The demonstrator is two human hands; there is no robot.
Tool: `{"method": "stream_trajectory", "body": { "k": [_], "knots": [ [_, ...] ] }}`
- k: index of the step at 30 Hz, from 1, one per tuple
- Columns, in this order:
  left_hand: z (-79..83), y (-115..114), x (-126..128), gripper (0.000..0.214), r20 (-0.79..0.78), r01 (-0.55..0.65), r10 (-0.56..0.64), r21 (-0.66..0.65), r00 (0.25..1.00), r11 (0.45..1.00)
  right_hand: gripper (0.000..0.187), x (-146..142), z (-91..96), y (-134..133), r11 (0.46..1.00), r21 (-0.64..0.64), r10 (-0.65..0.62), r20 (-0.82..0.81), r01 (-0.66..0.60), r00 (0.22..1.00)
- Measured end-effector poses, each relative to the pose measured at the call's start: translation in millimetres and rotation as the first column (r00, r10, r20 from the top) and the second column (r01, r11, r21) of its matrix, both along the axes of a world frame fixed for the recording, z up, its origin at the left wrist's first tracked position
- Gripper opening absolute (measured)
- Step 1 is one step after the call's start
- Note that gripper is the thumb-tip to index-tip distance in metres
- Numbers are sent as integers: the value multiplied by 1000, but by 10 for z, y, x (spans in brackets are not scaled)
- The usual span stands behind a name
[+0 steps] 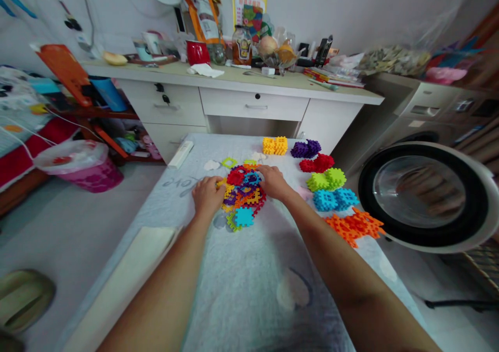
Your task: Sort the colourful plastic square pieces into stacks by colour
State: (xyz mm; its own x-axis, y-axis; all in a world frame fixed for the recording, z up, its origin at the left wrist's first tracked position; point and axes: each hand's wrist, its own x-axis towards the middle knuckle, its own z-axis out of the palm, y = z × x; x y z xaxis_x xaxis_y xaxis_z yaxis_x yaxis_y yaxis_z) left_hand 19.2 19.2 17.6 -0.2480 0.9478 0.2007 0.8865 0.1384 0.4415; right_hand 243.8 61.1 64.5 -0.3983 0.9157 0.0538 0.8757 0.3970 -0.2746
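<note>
A mixed pile of colourful plastic interlocking pieces [245, 190] lies on the cloth-covered table between my hands. My left hand [208, 196] is at its left side, thumb and fingers closed at a small yellow interlocking piece [221, 183]. At the pile's upper right edge, my right hand [276, 182] has its fingers bent in against the pieces; whatever they grip is hidden. A flat light-blue piece [244, 217] lies at the near end of the pile, over a green one. Beyond the pile sits a green square frame [229, 162].
Along the table's right side stand joined clusters sorted by colour: yellow [275, 145], purple [306, 148], red [317, 163], green [326, 179], blue [336, 199] and orange [355, 226]. A white remote-like object [181, 154] lies far left. An open washing-machine door [424, 196] is close at right.
</note>
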Motion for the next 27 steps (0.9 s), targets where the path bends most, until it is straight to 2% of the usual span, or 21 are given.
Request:
{"method": "stream_trajectory", "body": {
  "k": [5,10,13,16,21,25,27],
  "knots": [
    [-18,7,-1,31,12,0,0,17,1000,1000,52,-153,11,162,997,-57,66,127,-59,990],
    [-24,6,-3,30,35,14,-16,40,999,999,45,-133,54,170,997,-42,67,208,-59,976],
    [-23,3,-6,30,36,20,-21,41,999,999,47,-35,47,126,1000,-12,25,179,-23,984],
    [-17,1,-10,30,56,34,-37,52,998,998,54,120,69,32,999,24,19,60,-21,998],
    [-19,4,-27,30,99,57,-64,64,993,996,60,590,240,-202,995,95,23,-139,-10,990],
    [-40,11,-41,32,108,62,-70,72,992,995,57,1241,428,-383,991,131,7,-133,10,991],
    [-50,14,-44,32,97,67,-74,77,993,995,56,1637,498,-452,989,135,-40,-101,53,994]
  ]
}}
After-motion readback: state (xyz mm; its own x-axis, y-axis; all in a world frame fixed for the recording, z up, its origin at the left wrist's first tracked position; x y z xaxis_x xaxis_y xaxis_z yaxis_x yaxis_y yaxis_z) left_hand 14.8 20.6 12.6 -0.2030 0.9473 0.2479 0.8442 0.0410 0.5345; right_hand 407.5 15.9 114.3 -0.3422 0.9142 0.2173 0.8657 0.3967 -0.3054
